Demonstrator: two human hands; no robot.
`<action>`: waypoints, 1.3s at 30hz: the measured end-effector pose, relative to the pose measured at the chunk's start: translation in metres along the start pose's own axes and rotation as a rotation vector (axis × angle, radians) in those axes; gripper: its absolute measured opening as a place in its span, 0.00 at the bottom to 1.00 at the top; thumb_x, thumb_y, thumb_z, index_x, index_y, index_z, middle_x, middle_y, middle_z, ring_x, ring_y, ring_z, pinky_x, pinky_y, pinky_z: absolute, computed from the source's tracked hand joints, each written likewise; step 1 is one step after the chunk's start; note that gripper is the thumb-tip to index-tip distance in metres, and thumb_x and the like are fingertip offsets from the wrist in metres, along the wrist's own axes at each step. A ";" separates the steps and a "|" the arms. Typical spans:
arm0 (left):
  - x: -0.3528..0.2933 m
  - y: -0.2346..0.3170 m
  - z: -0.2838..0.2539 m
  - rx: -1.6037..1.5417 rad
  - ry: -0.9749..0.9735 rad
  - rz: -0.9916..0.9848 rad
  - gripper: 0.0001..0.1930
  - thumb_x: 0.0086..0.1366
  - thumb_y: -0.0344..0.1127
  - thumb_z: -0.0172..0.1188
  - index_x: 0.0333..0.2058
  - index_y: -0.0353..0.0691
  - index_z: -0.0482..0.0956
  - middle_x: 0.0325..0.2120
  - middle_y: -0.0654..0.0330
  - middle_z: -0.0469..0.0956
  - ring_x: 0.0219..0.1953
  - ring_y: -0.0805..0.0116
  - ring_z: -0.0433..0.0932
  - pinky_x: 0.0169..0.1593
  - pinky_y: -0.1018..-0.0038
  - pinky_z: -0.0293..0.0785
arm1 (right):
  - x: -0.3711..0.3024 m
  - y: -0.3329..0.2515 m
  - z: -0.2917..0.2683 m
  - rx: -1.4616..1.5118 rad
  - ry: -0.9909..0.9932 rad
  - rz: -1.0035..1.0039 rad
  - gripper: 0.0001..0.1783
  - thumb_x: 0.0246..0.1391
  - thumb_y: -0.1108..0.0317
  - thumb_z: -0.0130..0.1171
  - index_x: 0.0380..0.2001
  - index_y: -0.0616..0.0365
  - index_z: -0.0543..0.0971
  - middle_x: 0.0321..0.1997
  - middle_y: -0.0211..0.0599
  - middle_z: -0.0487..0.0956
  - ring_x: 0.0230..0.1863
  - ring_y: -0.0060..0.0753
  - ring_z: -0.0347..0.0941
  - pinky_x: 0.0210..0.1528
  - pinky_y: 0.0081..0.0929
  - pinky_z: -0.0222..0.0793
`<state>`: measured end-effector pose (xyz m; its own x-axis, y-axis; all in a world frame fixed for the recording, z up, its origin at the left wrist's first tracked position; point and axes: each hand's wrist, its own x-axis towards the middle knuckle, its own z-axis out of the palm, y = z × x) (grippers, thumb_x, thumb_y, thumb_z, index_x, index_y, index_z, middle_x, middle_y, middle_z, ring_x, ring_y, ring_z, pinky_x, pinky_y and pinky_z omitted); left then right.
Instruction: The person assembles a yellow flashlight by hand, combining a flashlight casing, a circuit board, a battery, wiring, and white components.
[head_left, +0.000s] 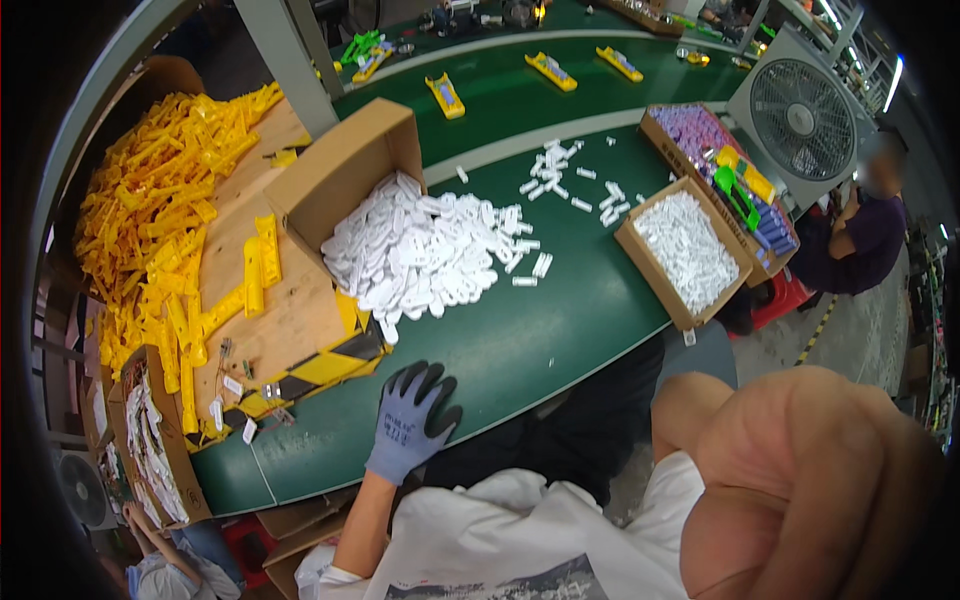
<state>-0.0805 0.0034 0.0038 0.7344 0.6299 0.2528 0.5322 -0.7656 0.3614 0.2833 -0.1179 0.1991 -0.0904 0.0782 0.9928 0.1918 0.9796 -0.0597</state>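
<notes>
My left hand (408, 420), in a grey-blue glove with black fingertips, rests on the green table (480, 385) near its front edge. Its fingers are spread and hold nothing. Just beyond it lies a large heap of small white plastic parts (420, 250), spilling out of a tipped cardboard box (350, 170). My right hand (815, 480), bare, is raised very close to the camera at the lower right. Its fingers look curled together; whatever they may hold is hidden.
Yellow plastic housings (160, 190) pile up on a wooden board (235, 200) at left. A cardboard box of small white pieces (690, 250) stands at right, beside a box of purple parts (690, 130) and a fan (800, 110). Yellow assemblies (552, 72) lie on the far belt. A person (865, 230) sits beyond.
</notes>
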 end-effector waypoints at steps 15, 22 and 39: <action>0.044 -0.127 -0.100 0.251 0.845 -0.492 0.20 0.58 0.35 0.62 0.48 0.34 0.73 0.43 0.46 0.76 0.47 0.49 0.74 0.53 0.62 0.68 | 0.014 0.040 0.088 -0.157 -0.050 0.077 0.12 0.46 0.73 0.62 0.35 0.63 0.72 0.26 0.43 0.75 0.25 0.48 0.77 0.23 0.34 0.76; 0.068 -0.262 -0.108 0.482 0.128 -0.920 0.45 0.53 0.54 0.59 0.65 0.42 0.52 0.50 0.43 0.72 0.50 0.49 0.75 0.52 0.60 0.71 | -0.023 0.056 0.201 -0.016 -0.214 0.449 0.14 0.39 0.85 0.57 0.33 0.65 0.81 0.33 0.41 0.82 0.36 0.37 0.81 0.35 0.27 0.77; -0.152 -0.102 -0.082 -1.628 1.411 -0.268 0.32 0.57 0.38 0.55 0.60 0.36 0.60 0.47 0.53 0.72 0.48 0.57 0.73 0.55 0.61 0.69 | -0.138 0.152 0.451 -0.050 -0.662 0.631 0.19 0.46 0.69 0.63 0.44 0.60 0.76 0.47 0.44 0.77 0.44 0.48 0.74 0.49 0.36 0.70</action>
<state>-0.2813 -0.0036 0.0019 -0.3936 0.9116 0.1185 -0.7473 -0.3924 0.5363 -0.1161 0.1040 0.0061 -0.4935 0.7011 0.5146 0.4364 0.7115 -0.5508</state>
